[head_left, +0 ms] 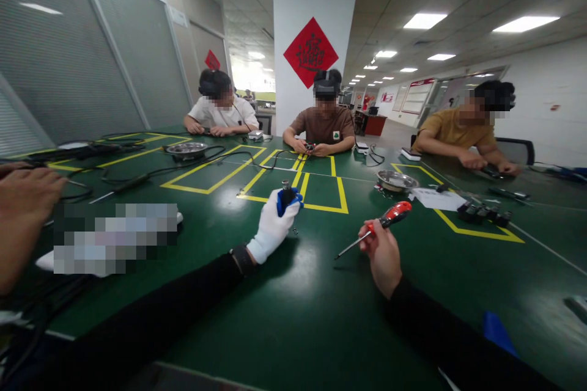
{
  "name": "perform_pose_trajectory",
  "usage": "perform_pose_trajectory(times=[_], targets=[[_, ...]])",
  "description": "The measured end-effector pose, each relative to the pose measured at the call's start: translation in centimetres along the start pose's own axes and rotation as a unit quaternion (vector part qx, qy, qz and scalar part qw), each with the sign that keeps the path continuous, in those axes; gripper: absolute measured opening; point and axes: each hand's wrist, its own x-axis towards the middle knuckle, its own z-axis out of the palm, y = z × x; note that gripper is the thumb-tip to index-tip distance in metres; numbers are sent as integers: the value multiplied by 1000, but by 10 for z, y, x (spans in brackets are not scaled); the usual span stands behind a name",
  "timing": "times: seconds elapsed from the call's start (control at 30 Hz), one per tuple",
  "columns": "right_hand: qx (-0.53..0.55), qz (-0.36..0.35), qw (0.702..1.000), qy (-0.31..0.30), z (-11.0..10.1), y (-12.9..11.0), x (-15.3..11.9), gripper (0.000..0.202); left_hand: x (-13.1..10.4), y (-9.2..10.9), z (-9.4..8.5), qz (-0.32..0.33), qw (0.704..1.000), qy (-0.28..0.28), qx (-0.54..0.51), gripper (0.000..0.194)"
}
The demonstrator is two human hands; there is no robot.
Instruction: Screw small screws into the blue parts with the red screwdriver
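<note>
My left hand (271,227), in a white glove with blue on the palm side, is closed round a small dark part with a metal top (287,185). Most of that part is hidden by the fingers. A few tiny metal pieces (295,231) lie on the green table (302,317) just beside the glove. To the right, my bare right hand (384,253) grips a screwdriver (395,212) with a red and black handle. Its shaft slants down to the left, with the tip over the table and apart from the part in my left hand.
A metal bowl (397,181), a paper sheet (438,199) and several dark parts (483,214) lie to the right. Another bowl (186,149), cables and a blurred white object (178,218) are at left. A co-worker's hand (27,201) reaches in there. Three people sit opposite.
</note>
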Motion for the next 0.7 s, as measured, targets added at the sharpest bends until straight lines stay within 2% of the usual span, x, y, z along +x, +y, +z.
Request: perform_pose_trajectory(times=[0.07, 0.13, 0.23, 0.3, 0.37, 0.43, 0.5, 0.6, 0.7], targets=[[9, -1, 1000, 11, -1, -1, 1, 23, -18, 14, 20, -40, 993, -56, -95, 37], [22, -1, 1000, 16, -2, -3, 2, 23, -31, 26, 30, -93, 970, -113, -192, 42], [38, 14, 999, -1, -3, -6, 3, 23, -40, 41, 32, -152, 933, -209, -251, 49], [39, 23, 999, -15, -2, -7, 3, 23, -41, 45, 28, -157, 923, -251, -244, 50], [34, 24, 999, -20, -1, -8, 1, 23, -41, 46, 25, -139, 935, -268, -187, 48], [28, 27, 999, -23, 1, -9, 0, 23, -42, 43, 24, -106, 955, -267, -73, 43], [20, 30, 999, -25, 2, -9, -1, 22, -45, 41, 26, -65, 962, -259, 59, 39], [9, 23, 999, -21, 3, -6, -1, 23, -50, 40, 32, 13, 944, -255, 209, 31], [-4, 16, 1000, -18, 4, -2, -1, 24, -52, 43, 36, 87, 918, -261, 284, 27]])
